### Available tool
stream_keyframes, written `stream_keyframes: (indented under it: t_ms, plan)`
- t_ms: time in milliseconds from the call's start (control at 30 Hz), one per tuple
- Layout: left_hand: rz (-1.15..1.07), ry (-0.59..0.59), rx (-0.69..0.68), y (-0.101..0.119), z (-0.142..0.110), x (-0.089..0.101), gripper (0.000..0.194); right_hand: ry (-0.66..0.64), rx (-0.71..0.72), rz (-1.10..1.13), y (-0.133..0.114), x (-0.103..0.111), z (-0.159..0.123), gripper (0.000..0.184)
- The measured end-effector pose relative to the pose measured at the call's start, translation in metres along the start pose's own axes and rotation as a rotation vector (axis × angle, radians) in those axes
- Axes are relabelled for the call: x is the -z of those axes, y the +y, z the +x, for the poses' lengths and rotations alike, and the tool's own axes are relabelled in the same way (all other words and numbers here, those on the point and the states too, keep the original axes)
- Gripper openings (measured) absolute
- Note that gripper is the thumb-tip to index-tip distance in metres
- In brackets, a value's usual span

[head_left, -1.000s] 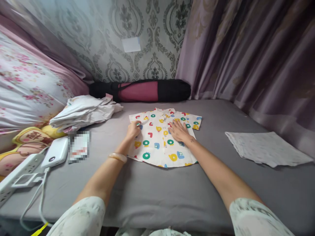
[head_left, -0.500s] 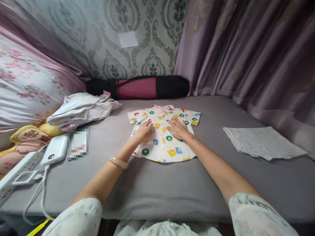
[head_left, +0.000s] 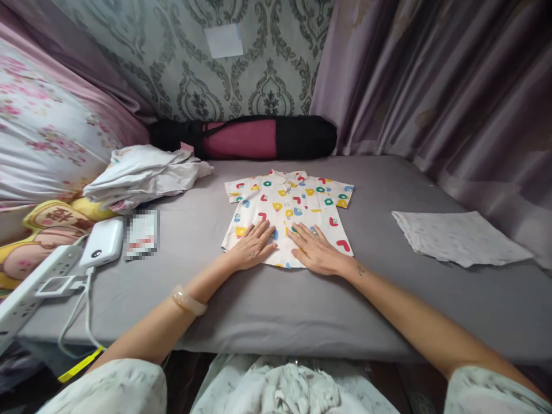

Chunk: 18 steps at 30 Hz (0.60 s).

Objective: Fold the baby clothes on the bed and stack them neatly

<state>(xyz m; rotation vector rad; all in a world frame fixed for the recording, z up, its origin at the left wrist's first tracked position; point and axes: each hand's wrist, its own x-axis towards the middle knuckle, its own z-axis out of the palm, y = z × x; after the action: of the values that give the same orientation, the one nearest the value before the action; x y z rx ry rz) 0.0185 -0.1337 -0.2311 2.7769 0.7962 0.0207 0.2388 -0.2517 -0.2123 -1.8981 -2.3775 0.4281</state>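
A small white short-sleeved shirt with colourful letter prints lies flat and spread out, its collar pointing away from me. My left hand rests palm down on its lower left part, fingers extended. Across from it, my right hand lies flat on the lower right part, near the hem, with its fingers spread. Neither hand grips the cloth. Under both is a grey sheet covering the bed-like surface.
A folded pale cloth lies at the right. Crumpled white clothes are piled at the left, behind a white power bank and a power strip with cables. Along the wall stretches a black and maroon bag.
Both hands have slid down the shirt toward me, from its middle to near the hem. The shirt stays spread flat. The camera view has tilted slightly downward.
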Motion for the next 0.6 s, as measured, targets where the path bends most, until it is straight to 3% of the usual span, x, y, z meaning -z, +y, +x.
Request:
stream_keyframes:
  t_ms: [267, 433, 500, 600]
  plan:
    - [-0.034, -0.053, -0.096, 0.029, -0.036, 0.006, 0.058, -0.029, 0.143, 0.058, -0.044, -0.008, -0.041, 0.063]
    - [-0.22, 0.001, -0.231, 0.032, -0.04, 0.014, 0.052, -0.022, 0.268, 0.216, -0.055, 0.008, -0.048, 0.051]
    - [-0.232, 0.065, -0.168, 0.019, -0.035, 0.016, 0.052, 0.059, 0.21, 0.238, -0.044, 0.014, -0.039, 0.046]
    - [-0.093, 0.148, -0.001, -0.008, -0.027, 0.015, 0.051, 0.225, -0.032, 0.101, -0.012, 0.016, -0.021, 0.05]
